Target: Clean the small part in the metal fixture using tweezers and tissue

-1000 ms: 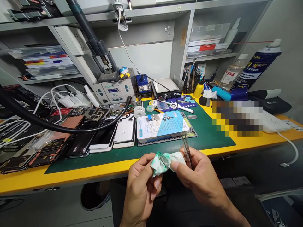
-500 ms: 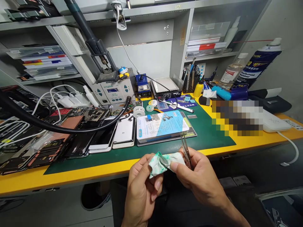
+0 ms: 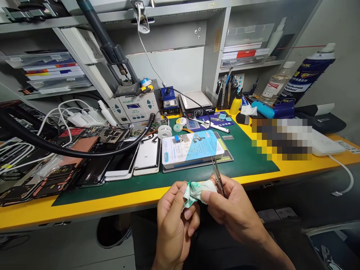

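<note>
A white wipe [image 3: 206,186] with green stains is stretched between my two hands, in front of the bench's yellow edge. My left hand [image 3: 176,221] pinches its left end between thumb and fingers. My right hand [image 3: 232,208] grips the other end with the thumb on top, and also holds metal tweezers [image 3: 217,173] whose tips point up and away. Whether anything is wrapped in the wipe is hidden. Beyond the hands, a blue and white box [image 3: 194,153] lies on a dark perforated plate, with a small metal part [image 3: 181,138] on top.
Several phones, among them a white one [image 3: 146,155], lie to the left on the green mat [image 3: 250,157]. A black hose [image 3: 112,154] arcs over them from the rework station [image 3: 133,108]. A spray can [image 3: 309,75] and a clear bottle [image 3: 277,84] stand at the back right.
My left hand has moved slightly right, toward my right hand, and the wipe is more bunched on that side. The tweezers have shifted a little left.
</note>
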Available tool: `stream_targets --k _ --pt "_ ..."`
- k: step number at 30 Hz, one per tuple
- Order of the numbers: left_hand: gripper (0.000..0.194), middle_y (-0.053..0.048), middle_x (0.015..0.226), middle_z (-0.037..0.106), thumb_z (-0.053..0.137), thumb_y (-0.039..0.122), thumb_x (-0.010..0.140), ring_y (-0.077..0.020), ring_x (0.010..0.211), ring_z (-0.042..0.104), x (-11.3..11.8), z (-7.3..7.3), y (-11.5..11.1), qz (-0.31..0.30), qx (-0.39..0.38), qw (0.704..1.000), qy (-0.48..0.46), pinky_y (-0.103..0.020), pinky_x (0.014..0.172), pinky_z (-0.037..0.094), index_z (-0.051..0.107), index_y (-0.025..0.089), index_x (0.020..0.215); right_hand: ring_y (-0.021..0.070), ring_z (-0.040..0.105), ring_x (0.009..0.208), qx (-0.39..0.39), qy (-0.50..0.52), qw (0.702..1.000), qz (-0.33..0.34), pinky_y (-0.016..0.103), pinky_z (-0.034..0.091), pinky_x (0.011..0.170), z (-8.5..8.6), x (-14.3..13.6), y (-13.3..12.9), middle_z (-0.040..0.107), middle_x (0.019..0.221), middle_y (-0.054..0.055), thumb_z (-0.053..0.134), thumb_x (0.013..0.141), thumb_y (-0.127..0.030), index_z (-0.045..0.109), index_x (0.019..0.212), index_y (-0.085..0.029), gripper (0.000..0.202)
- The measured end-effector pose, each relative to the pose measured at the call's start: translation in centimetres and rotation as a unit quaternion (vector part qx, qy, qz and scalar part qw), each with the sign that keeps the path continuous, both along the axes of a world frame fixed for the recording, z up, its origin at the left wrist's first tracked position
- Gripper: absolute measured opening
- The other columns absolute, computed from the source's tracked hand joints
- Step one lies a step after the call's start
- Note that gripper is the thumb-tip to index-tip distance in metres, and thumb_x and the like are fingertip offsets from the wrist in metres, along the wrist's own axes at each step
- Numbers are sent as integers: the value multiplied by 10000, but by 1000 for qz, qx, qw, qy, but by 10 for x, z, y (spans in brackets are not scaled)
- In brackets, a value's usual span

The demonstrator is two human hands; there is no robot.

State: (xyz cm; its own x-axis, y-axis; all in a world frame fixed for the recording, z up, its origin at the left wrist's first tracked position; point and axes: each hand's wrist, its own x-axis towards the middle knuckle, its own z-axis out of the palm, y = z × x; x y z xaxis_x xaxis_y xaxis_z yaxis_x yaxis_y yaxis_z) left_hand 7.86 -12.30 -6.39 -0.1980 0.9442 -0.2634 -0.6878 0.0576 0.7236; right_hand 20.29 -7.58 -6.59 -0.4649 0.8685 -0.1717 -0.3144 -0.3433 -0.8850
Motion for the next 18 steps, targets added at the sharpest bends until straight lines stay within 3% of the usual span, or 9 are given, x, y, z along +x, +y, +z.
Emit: stream_targets --k 5,11,15,18 --pt "414 83 454 438 775 531 803 -19 327 250 2 -2 3 -33 -11 999 -15 -121 301 214 567 174 773 16 190 385 -24 25 999 -2 153 158 361 3 1 0 333 466 -130 823 780 -432 460 734 -205 431" --pt "556 8 480 522 560 655 905 -86 397 409 3 -1 -2 1 -20 998 63 -150 318 289 698 117 890 8 169 369 -21 48 998 -22 146 135 349 7 2 4 322 457 -134 826 768 -395 429 706 -213 440" --pt "356 31 514 518 751 497 834 -63 432 392 4 -3 -5 66 -32 982 174 -143 361 285 720 144 869 4 171 366 -30 58 998 -26 140 147 347 3 2 5 317 468 -136 828 763 -360 422 705 -214 436" --pt "296 33 529 495 771 441 823 -66 457 394 2 -3 -6 99 -29 977 189 -152 373 290 729 150 787 0 164 359 -42 65 997 -31 134 143 337 0 4 6 316 476 -138 829 758 -345 427 710 -214 425"
